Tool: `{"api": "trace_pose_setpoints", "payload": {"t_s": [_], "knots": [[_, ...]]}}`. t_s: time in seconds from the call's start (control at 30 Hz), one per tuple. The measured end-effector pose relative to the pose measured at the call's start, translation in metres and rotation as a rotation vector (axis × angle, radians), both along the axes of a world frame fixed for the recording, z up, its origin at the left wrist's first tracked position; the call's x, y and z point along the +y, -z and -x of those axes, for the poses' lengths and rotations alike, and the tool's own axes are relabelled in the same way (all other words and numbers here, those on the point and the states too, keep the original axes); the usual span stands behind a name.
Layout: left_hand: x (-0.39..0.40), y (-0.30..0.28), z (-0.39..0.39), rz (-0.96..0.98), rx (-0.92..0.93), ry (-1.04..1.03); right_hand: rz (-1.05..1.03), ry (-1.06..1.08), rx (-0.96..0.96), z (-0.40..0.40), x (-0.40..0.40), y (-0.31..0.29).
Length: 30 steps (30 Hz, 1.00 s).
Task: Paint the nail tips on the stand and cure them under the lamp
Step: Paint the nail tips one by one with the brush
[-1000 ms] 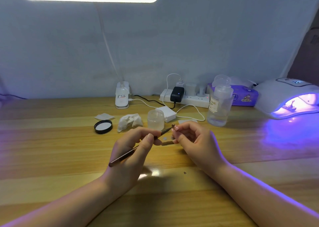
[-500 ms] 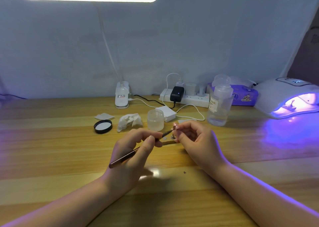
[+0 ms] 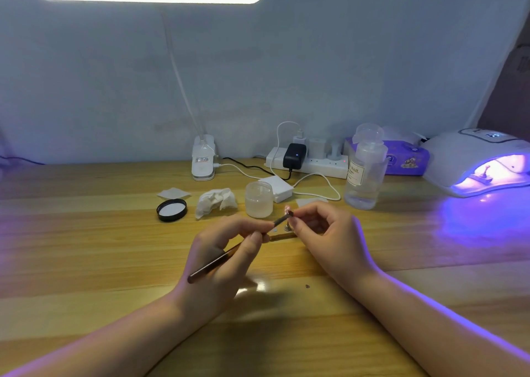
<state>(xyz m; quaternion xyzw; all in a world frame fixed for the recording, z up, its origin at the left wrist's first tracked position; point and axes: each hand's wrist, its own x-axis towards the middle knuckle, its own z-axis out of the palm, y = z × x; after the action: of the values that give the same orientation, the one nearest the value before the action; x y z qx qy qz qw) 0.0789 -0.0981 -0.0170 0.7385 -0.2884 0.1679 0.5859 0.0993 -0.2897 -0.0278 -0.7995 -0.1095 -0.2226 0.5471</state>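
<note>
Nail tip (image 3: 287, 209) near clear bottle (image 3: 363, 176) labelled "NAIL".

Both hands (image 3: 226, 259) (image 3: 329, 236) raised, fingers (image 3: 255, 237) curled (tips nearly meeting)

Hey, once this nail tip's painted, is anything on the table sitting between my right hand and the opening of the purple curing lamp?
Nothing visible blocks it. From the right hand, which holds the nail tip, bare table runs to the curing lamp opening. The clear bottle stands behind that line, near the wall. A stand already sits inside the lamp.
</note>
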Motion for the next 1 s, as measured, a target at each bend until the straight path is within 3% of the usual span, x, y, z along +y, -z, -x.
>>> {"api": "trace_pose_setpoints", "payload": {"t_s": [0.33, 0.47, 0.7, 0.87, 1.0], "knots": [[-0.001, -0.001, -0.002, -0.045, -0.047, -0.06, 0.019, 0.029, 0.002, 0.0, 0.0, 0.0], [0.002, 0.001, -0.002, -0.026, -0.099, -0.033, -0.078, 0.025, 0.03, -0.001, -0.001, 0.0], [0.001, 0.007, -0.013, 0.021, -0.006, -0.029, -0.152, 0.016, 0.067, -0.003, -0.001, 0.0], [0.006, 0.013, -0.023, -0.205, -0.127, -0.144, -0.146, -0.037, 0.111, -0.003, 0.0, -0.003], [0.003, 0.015, -0.025, -0.319, -0.032, -0.096, -0.002, -0.029, 0.118, -0.002, 0.002, -0.003]]}}
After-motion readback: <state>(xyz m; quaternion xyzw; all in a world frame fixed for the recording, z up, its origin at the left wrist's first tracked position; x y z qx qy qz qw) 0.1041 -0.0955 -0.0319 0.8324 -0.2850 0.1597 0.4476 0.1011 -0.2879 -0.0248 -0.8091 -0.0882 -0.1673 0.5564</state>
